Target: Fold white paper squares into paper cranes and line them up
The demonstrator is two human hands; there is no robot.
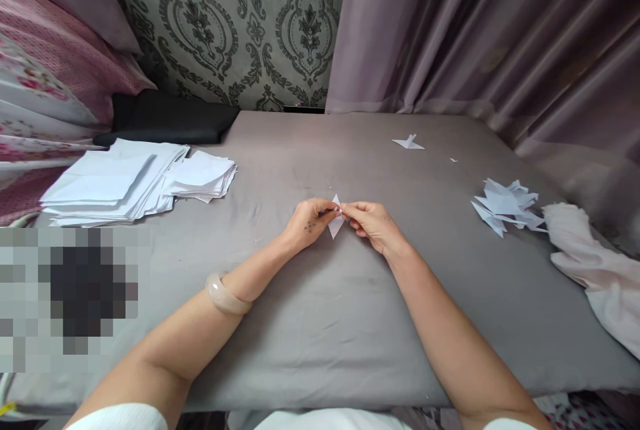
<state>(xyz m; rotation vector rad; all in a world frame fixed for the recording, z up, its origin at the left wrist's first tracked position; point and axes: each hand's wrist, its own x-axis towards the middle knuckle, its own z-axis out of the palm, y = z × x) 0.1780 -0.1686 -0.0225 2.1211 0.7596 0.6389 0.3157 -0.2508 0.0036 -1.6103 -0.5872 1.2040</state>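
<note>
Over the middle of the grey-covered table, a small white folded paper [336,227] is pinched between both hands. Its pointed tips stick out above and below my fingers; the folds at its centre are hidden. From the left, my left hand [311,220] grips it with thumb and fingers closed. My right hand [373,222] pinches it from the other side, fingertips almost touching those of the left. A finished-looking folded paper crane [410,143] rests farther back, right of the hands.
Stacks of white paper sheets [100,180] and smaller paper squares [203,173] lie at left, before a black folded item [175,120]. At right are a pile of folded white papers [510,203] and a pale cloth [595,263]. Curtains [425,30] hang behind the grey tablecloth [300,337].
</note>
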